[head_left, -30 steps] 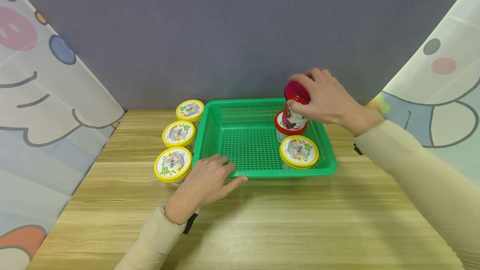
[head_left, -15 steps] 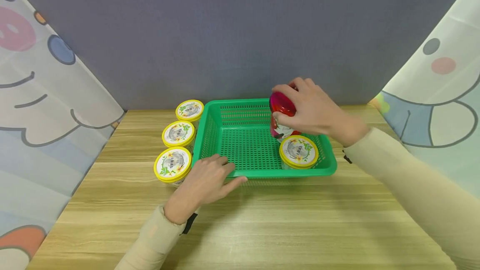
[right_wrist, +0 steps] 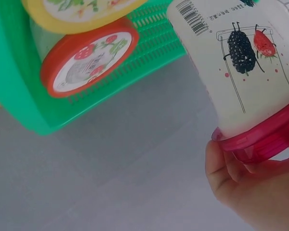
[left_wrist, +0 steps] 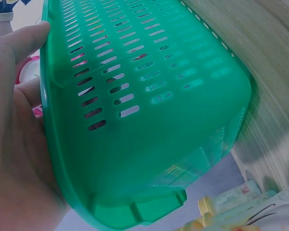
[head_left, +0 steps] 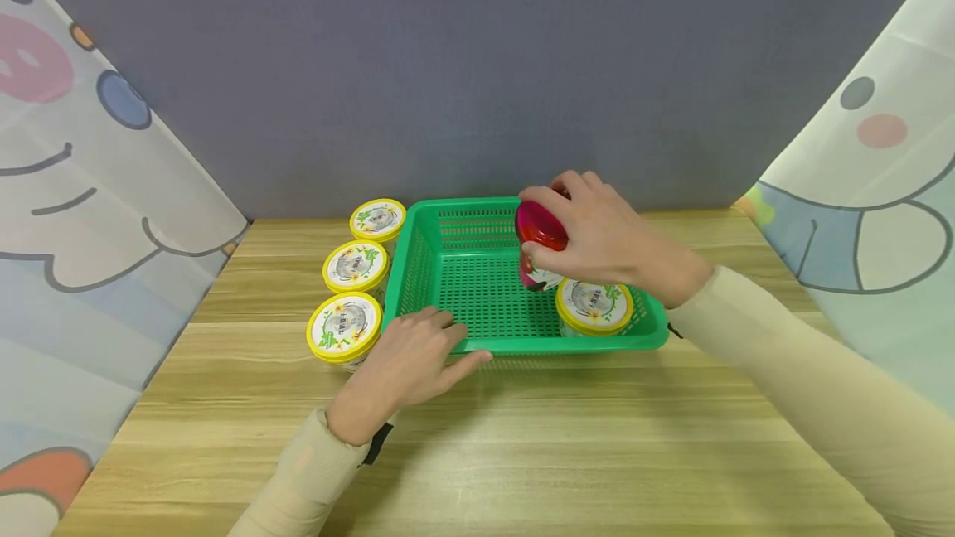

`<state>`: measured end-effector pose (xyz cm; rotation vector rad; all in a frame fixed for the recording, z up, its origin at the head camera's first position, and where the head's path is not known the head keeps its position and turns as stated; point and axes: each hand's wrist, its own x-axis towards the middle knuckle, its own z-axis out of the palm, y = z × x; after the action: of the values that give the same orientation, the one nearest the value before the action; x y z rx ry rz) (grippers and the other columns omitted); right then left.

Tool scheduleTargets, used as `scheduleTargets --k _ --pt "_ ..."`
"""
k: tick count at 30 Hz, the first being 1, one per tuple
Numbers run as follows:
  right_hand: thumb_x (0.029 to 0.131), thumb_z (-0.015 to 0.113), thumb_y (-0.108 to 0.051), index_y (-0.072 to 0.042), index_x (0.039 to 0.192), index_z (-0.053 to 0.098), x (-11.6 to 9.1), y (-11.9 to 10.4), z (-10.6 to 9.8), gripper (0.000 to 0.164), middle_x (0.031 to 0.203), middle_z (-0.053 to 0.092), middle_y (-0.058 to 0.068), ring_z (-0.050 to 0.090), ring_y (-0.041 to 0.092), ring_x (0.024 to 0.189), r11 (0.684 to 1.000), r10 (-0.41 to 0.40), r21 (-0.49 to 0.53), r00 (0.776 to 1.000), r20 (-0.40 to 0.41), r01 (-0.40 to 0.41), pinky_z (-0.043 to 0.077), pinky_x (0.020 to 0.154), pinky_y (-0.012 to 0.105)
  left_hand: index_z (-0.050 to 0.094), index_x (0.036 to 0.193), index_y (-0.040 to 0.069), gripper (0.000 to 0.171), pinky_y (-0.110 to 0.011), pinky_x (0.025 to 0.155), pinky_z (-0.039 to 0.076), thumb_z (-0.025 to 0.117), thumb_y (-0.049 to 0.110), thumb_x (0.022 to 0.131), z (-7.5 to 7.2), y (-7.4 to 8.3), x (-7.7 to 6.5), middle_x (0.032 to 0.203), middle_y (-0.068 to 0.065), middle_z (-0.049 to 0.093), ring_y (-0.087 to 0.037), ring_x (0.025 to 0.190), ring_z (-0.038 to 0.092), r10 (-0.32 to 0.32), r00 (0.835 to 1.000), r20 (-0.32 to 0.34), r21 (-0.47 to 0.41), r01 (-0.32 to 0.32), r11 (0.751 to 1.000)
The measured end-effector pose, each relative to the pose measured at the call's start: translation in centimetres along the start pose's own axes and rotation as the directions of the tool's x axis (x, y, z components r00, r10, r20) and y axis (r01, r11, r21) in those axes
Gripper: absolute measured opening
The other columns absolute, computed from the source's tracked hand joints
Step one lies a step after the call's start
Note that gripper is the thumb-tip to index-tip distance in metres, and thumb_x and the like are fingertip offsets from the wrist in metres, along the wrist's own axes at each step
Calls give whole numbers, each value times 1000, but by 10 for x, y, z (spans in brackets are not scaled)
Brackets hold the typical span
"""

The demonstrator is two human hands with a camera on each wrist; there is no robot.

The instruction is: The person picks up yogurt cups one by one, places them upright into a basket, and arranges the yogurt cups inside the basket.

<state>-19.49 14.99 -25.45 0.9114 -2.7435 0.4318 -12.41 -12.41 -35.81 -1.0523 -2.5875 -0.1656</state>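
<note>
My right hand holds a jar by its translucent magenta lid, fingers around the lid's edge. The jar hangs tilted over the middle right of the green basket. Its white side, printed with a mulberry and a strawberry, shows in the right wrist view. In the basket's front right corner sits a yellow-lidded tub. A red-lidded tub stands beside it; the right hand hides it in the head view. My left hand grips the basket's front rim near the left corner, fingers inside and thumb outside.
Left of the basket, three yellow-lidded tubs stand in a slanting row: a front one, a middle one and a back one. A grey partition rises behind the wooden table. Printed cloths hang at both sides.
My right hand has carried the jar leftward and lower, from above the red-lidded tub to over the basket's middle right. The left hand and the basket stay in place.
</note>
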Motion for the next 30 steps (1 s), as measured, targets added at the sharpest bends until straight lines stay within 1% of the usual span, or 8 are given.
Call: scheduleTargets --k 9,13,19,22,27,30 --pt "86 64 -46 -17 134 62 -3 -9 10 56 121 58 15 53 33 104 998 -65 -11 998 -26 65 52 74 44 65 75 17 42 -29 56 45 64 54 96 1 0 0 73 4 58 -14 66 53 -6 1000 4 -3 6 1000" --pt "86 64 -47 -17 136 61 -4 -13 12 58 121 58 15 53 33 105 997 -75 -12 997 -7 75 52 76 43 66 76 16 42 -29 56 46 64 54 96 0 0 1 74 4 58 -14 67 54 -4 1000 8 0 4 1000" --pt "87 64 -46 -19 138 59 -7 -19 17 58 123 57 13 53 31 107 997 -75 18 997 29 75 50 80 45 65 75 16 43 -29 56 46 64 54 96 0 0 1 74 4 58 -14 67 54 -5 1000 13 5 5 1000" --pt "86 63 -47 -21 139 59 -9 -21 21 59 123 57 11 53 29 106 998 -67 16 997 39 67 49 79 43 66 75 16 43 -30 56 46 64 54 96 0 0 2 74 3 59 -15 67 54 -4 1000 13 5 4 1000" --pt "86 62 -47 -25 136 60 -12 -23 27 54 119 58 8 52 26 104 999 -52 4 997 56 52 49 79 43 65 75 16 43 -30 56 46 63 54 96 0 0 2 73 3 58 -15 67 54 -7 1000 11 7 7 1000" --pt "86 60 -45 -24 135 61 -14 -24 31 53 117 58 7 52 25 104 998 -60 0 996 66 60 47 83 43 65 75 16 43 -30 56 46 63 54 96 0 0 2 73 4 57 -15 67 53 -8 1000 12 7 8 1000"
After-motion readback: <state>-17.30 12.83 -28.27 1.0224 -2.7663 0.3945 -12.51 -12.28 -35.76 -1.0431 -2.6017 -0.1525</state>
